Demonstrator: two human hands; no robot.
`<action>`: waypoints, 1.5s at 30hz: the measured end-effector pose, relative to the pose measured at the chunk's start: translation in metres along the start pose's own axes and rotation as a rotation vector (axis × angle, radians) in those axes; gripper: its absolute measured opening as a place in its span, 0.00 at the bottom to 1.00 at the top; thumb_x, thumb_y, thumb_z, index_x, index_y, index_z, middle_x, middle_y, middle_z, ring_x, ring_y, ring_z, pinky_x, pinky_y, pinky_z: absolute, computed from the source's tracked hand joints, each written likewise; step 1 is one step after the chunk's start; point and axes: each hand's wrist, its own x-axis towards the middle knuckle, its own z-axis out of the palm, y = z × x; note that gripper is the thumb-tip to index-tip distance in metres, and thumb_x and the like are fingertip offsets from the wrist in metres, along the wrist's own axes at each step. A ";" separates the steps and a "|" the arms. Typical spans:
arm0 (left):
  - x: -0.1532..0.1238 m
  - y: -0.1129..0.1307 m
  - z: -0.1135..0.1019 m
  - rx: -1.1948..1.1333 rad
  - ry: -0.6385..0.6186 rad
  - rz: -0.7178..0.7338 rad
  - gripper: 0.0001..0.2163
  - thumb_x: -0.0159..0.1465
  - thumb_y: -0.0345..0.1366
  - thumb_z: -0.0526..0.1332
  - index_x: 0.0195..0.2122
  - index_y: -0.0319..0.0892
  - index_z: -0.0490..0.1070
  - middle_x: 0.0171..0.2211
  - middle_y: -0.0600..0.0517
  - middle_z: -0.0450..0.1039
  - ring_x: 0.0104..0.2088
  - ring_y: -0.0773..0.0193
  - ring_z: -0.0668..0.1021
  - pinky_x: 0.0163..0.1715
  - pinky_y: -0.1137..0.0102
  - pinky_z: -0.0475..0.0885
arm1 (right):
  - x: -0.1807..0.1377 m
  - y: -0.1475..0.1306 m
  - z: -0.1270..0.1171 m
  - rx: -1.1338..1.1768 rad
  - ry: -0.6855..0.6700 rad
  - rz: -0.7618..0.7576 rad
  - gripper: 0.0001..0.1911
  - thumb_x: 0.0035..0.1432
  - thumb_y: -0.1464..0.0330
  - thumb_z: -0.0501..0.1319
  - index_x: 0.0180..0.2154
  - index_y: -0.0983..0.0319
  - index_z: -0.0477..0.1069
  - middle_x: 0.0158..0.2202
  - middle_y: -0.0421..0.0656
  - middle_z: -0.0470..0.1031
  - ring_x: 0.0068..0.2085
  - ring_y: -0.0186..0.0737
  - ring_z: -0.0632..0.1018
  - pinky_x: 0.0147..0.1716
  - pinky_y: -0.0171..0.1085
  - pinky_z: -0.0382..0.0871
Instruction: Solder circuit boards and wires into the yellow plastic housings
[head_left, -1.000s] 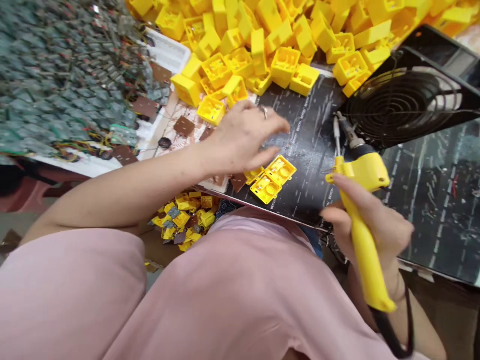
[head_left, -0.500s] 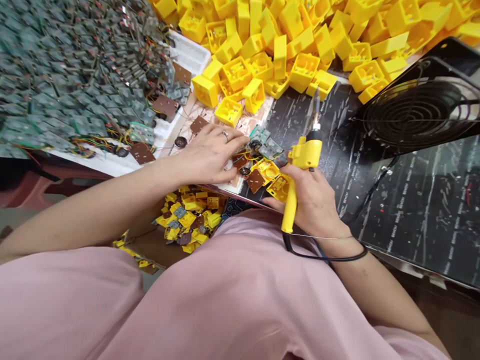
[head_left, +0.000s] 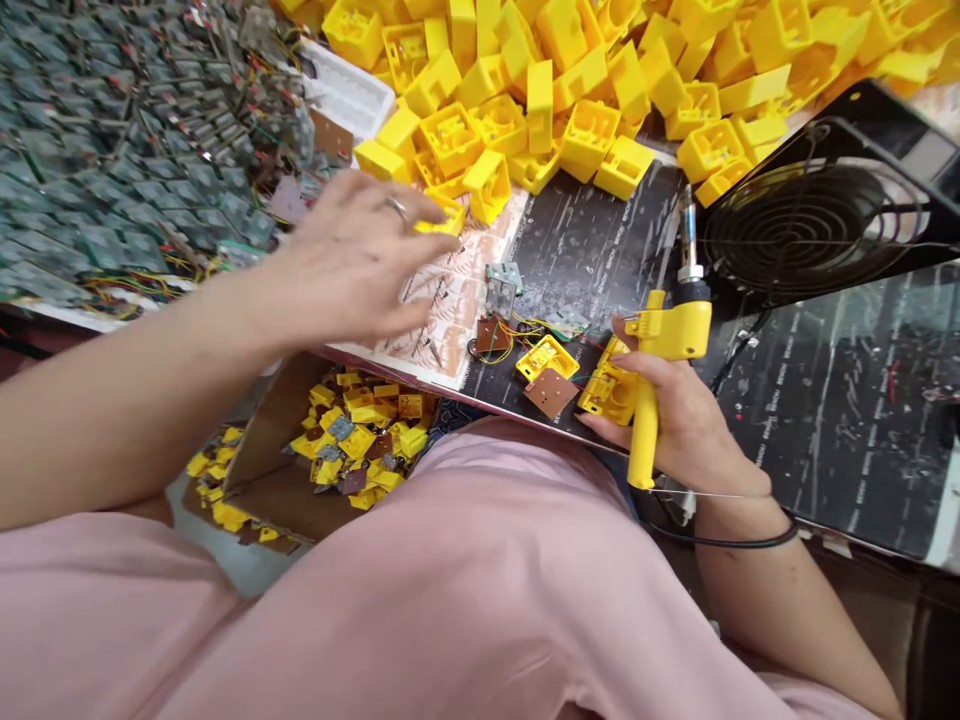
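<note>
My right hand (head_left: 679, 415) is wrapped around a yellow soldering iron (head_left: 645, 430), its metal tip pointing up and away from me. The thumb and fingers of that hand also touch a yellow plastic housing (head_left: 609, 388) at the table's front edge. Beside it lie another yellow housing (head_left: 551, 352), a brown circuit board (head_left: 551, 393), and a green board (head_left: 504, 285) with thin wires. My left hand (head_left: 352, 255) is over the left part of the table, fingers apart, holding nothing I can see. A yellow housing (head_left: 448, 215) is partly hidden behind its fingertips.
Many yellow housings (head_left: 592, 140) are heaped at the back. Grey-green circuit boards (head_left: 97, 190) pile up at left, near a white foam tray (head_left: 349, 90). A black fan (head_left: 810, 205) stands at right. Below the table edge, a cardboard box (head_left: 270, 440) holds yellow parts.
My left hand has come off the wired boards and moved left and up. My right hand has shifted right with the soldering iron. One yellow housing now sits farther right, under its fingers.
</note>
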 end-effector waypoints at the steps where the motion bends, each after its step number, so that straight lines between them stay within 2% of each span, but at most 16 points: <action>1: 0.006 0.009 0.002 -0.031 -0.020 0.076 0.25 0.76 0.36 0.58 0.73 0.43 0.71 0.75 0.40 0.71 0.74 0.40 0.72 0.73 0.37 0.67 | 0.000 0.001 0.001 0.018 -0.002 0.000 0.32 0.71 0.58 0.72 0.70 0.50 0.65 0.69 0.52 0.78 0.68 0.66 0.81 0.61 0.64 0.84; 3: 0.023 0.026 0.008 -0.102 -0.070 0.184 0.27 0.73 0.34 0.61 0.73 0.47 0.71 0.78 0.43 0.68 0.77 0.42 0.70 0.75 0.41 0.68 | 0.000 0.003 0.002 0.051 -0.006 0.001 0.33 0.70 0.59 0.73 0.70 0.49 0.64 0.71 0.51 0.76 0.71 0.66 0.79 0.66 0.66 0.82; 7: 0.057 0.035 0.014 -0.175 -0.152 0.237 0.14 0.69 0.32 0.61 0.51 0.49 0.83 0.68 0.51 0.79 0.76 0.47 0.73 0.77 0.48 0.67 | 0.000 0.003 0.001 0.013 0.013 -0.013 0.33 0.70 0.59 0.74 0.70 0.49 0.65 0.66 0.50 0.80 0.66 0.65 0.83 0.62 0.63 0.84; 11: 0.054 0.017 -0.009 -0.278 -0.118 0.176 0.12 0.68 0.38 0.56 0.38 0.47 0.81 0.48 0.51 0.87 0.51 0.52 0.86 0.61 0.54 0.80 | 0.000 0.002 0.001 0.008 0.012 -0.003 0.32 0.70 0.58 0.73 0.69 0.50 0.66 0.68 0.50 0.79 0.67 0.63 0.82 0.62 0.62 0.84; 14: 0.038 0.000 -0.028 -0.426 -0.071 0.034 0.16 0.64 0.39 0.54 0.41 0.44 0.83 0.37 0.51 0.85 0.37 0.60 0.82 0.44 0.63 0.80 | 0.002 0.001 0.001 0.031 -0.002 0.013 0.31 0.70 0.58 0.72 0.69 0.50 0.65 0.66 0.49 0.80 0.68 0.63 0.81 0.63 0.64 0.83; 18: 0.024 -0.020 -0.031 -0.535 -0.016 -0.300 0.18 0.63 0.46 0.56 0.42 0.43 0.83 0.29 0.53 0.77 0.29 0.64 0.73 0.30 0.67 0.68 | 0.002 0.001 -0.001 0.021 -0.006 0.026 0.34 0.69 0.59 0.73 0.70 0.48 0.65 0.62 0.45 0.83 0.63 0.61 0.84 0.61 0.62 0.84; 20: 0.021 -0.026 -0.026 -0.522 -0.031 -0.407 0.20 0.63 0.48 0.56 0.43 0.44 0.83 0.28 0.55 0.76 0.31 0.63 0.74 0.32 0.67 0.70 | 0.001 0.000 -0.003 0.012 -0.003 0.035 0.33 0.69 0.59 0.73 0.70 0.48 0.66 0.65 0.46 0.82 0.64 0.61 0.84 0.61 0.61 0.84; 22: 0.020 -0.027 -0.022 -0.418 -0.080 -0.431 0.21 0.66 0.48 0.55 0.46 0.44 0.84 0.32 0.55 0.79 0.37 0.59 0.79 0.42 0.66 0.76 | -0.001 -0.001 -0.005 0.013 -0.006 0.048 0.33 0.70 0.58 0.73 0.70 0.48 0.65 0.68 0.48 0.79 0.68 0.63 0.82 0.62 0.63 0.84; 24: 0.017 -0.020 -0.021 -0.255 -0.102 -0.408 0.23 0.71 0.49 0.55 0.55 0.44 0.84 0.45 0.52 0.85 0.49 0.52 0.83 0.58 0.58 0.79 | -0.003 -0.001 -0.006 0.022 -0.016 0.061 0.32 0.71 0.57 0.72 0.70 0.48 0.65 0.68 0.48 0.79 0.70 0.64 0.80 0.64 0.65 0.83; 26: 0.014 -0.003 -0.021 -0.126 -0.059 -0.317 0.26 0.76 0.47 0.54 0.69 0.43 0.78 0.64 0.45 0.81 0.64 0.41 0.80 0.70 0.45 0.73 | -0.004 0.001 -0.004 0.044 -0.030 0.073 0.32 0.72 0.57 0.72 0.70 0.48 0.64 0.68 0.49 0.79 0.71 0.64 0.79 0.66 0.65 0.81; 29: 0.015 0.034 -0.015 -0.125 0.033 0.044 0.31 0.77 0.40 0.55 0.80 0.41 0.63 0.78 0.36 0.66 0.76 0.37 0.72 0.74 0.40 0.69 | -0.004 0.003 -0.001 0.084 -0.007 0.045 0.35 0.71 0.54 0.73 0.71 0.50 0.62 0.72 0.53 0.75 0.72 0.63 0.79 0.67 0.63 0.81; 32: 0.031 0.067 0.002 -0.207 -0.045 0.270 0.38 0.72 0.31 0.60 0.83 0.42 0.56 0.82 0.34 0.59 0.79 0.38 0.68 0.74 0.44 0.72 | -0.003 0.002 -0.003 0.102 0.043 0.009 0.40 0.69 0.51 0.75 0.72 0.49 0.60 0.71 0.53 0.76 0.72 0.65 0.79 0.68 0.66 0.80; 35: 0.051 0.084 0.023 -0.282 -0.130 0.279 0.37 0.70 0.33 0.63 0.81 0.39 0.61 0.79 0.32 0.65 0.76 0.36 0.72 0.70 0.45 0.76 | -0.008 -0.003 -0.012 0.103 0.060 0.042 0.41 0.67 0.54 0.77 0.72 0.48 0.60 0.72 0.53 0.76 0.73 0.68 0.78 0.71 0.68 0.77; 39: 0.057 0.087 0.040 -0.404 0.006 0.235 0.23 0.71 0.28 0.56 0.63 0.40 0.81 0.60 0.40 0.84 0.61 0.49 0.84 0.61 0.58 0.80 | -0.018 -0.005 -0.017 0.027 0.045 0.127 0.36 0.69 0.58 0.75 0.71 0.48 0.62 0.68 0.53 0.79 0.65 0.68 0.84 0.65 0.65 0.83; 42: 0.036 0.074 0.036 -0.581 0.043 0.166 0.18 0.71 0.29 0.55 0.52 0.42 0.85 0.48 0.46 0.89 0.47 0.58 0.88 0.51 0.67 0.81 | -0.012 -0.010 -0.001 0.063 0.006 0.151 0.33 0.70 0.58 0.74 0.69 0.49 0.64 0.62 0.53 0.83 0.58 0.64 0.88 0.64 0.63 0.84; 45: -0.005 0.049 0.016 -0.739 -0.096 0.135 0.16 0.71 0.33 0.57 0.47 0.46 0.86 0.40 0.53 0.89 0.39 0.64 0.87 0.43 0.73 0.79 | 0.011 -0.025 0.021 0.200 -0.047 0.040 0.39 0.66 0.49 0.77 0.68 0.51 0.64 0.61 0.52 0.83 0.60 0.63 0.87 0.64 0.61 0.84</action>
